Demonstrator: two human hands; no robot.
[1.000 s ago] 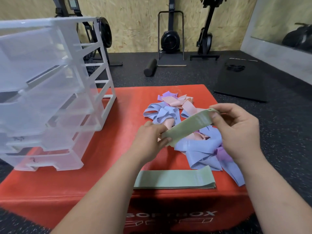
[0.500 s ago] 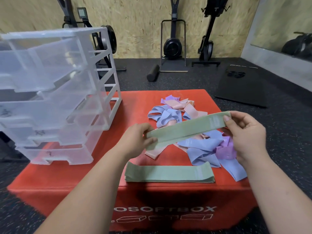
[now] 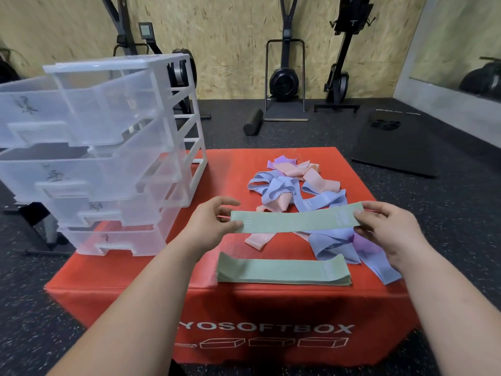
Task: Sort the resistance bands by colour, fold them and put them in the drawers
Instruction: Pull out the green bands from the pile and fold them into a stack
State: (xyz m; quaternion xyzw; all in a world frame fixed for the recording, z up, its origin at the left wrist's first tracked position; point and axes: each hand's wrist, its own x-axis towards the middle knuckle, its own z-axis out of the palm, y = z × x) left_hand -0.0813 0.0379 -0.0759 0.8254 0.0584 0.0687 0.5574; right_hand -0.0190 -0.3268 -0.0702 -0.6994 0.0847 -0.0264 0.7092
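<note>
At the near edge of the red soft box (image 3: 135,275), a stack of green bands (image 3: 282,272) is laid flat with its edges lined up, apparently so that one colour is gathered before folding. Just above and behind it, a single green band (image 3: 295,221) is held flat and level in the air. Its one end is pinched between thumb and fingers of the left hand (image 3: 208,223), the other likewise by the right hand (image 3: 387,229), so both hands are clamped on the fabric. It is probably pulled taut to be smoothed and matched squarely to the stack. Behind it, a mixed pile of blue, pink and purple bands (image 3: 298,191) is left tangled on the box, not yet sorted. To the left, the clear plastic drawer unit (image 3: 113,158) is stood with its drawers pulled out in steps, presumably ready for loading; whether anything lies in them cannot be told. On the floor beyond, a foam roller (image 3: 253,122) and a black mat (image 3: 393,147) are seen.
</note>
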